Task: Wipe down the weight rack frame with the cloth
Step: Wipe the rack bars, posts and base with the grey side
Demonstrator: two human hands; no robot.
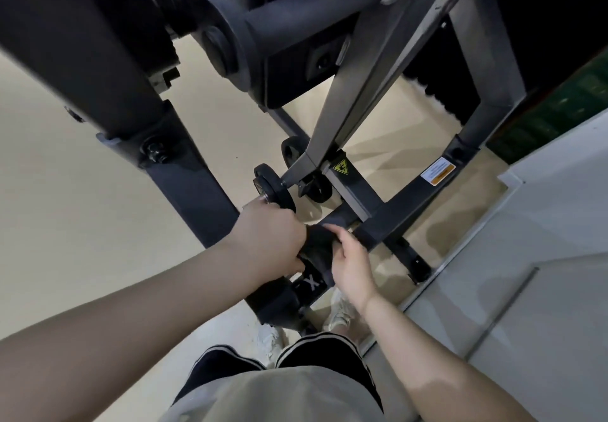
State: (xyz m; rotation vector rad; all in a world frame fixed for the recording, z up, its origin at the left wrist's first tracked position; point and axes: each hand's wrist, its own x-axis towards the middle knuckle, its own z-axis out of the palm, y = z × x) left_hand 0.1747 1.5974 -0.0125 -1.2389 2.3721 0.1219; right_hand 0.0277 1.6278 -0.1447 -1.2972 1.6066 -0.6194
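A dark cloth (317, 244) is bunched between both hands, low over the black weight rack frame (404, 197). My left hand (273, 234) grips the cloth's left side with curled fingers. My right hand (352, 263) holds its right side, thumb and fingers pinching the fabric against a frame bar. Below the cloth a black frame piece (311, 283) with a white X mark shows. Most of the cloth is hidden under my hands.
A thick black upright (98, 69) and a padded roller (296, 16) loom at the top left. A small weight plate (273, 191) sits on a peg just above my left hand. Grey diagonal struts (358, 72) cross the centre. A white ledge (543, 224) lies to the right.
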